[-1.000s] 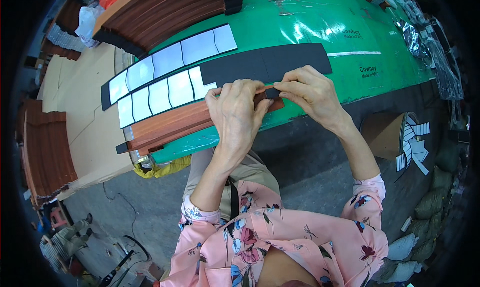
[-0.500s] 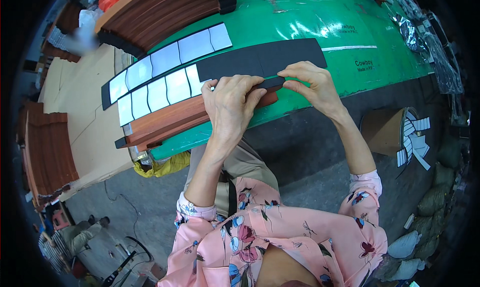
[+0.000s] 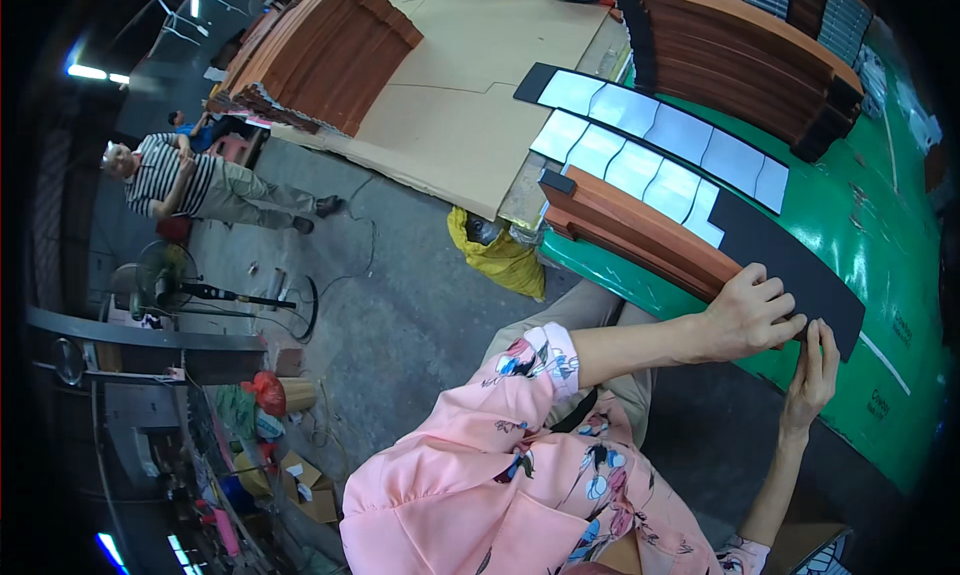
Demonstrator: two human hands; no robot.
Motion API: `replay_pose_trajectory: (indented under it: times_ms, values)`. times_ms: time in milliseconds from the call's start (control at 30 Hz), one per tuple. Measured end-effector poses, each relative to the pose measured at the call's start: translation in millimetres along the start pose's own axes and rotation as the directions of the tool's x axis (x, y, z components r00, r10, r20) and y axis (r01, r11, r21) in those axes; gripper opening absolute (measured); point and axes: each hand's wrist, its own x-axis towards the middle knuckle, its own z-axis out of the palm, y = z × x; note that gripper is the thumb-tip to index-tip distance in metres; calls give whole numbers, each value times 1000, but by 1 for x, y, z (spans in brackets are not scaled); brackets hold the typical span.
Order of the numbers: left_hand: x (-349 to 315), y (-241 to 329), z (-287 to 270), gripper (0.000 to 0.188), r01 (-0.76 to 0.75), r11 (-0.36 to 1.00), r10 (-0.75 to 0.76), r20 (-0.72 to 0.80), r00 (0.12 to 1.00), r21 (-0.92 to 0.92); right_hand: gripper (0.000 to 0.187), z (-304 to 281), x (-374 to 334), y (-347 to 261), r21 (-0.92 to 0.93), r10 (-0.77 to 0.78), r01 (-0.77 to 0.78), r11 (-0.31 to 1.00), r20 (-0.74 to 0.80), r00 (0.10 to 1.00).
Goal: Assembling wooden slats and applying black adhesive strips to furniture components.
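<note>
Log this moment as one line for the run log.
left hand: pressing on black strip | right hand: fingertips at strip's near end | strip lies over brown moulding | on green table
</note>
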Motion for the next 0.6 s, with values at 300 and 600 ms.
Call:
replay_pose_trajectory:
  times_ms: [300,600]
  values:
    - [9,9,-2,14,121,987,-119,19,993,-104,18,-6,8,13,483,509,-568,666,263,820]
    - [16,22,15,12,431,880,-423,81,902,-202,32,23,-12,14,744,752,-644,178,319,577]
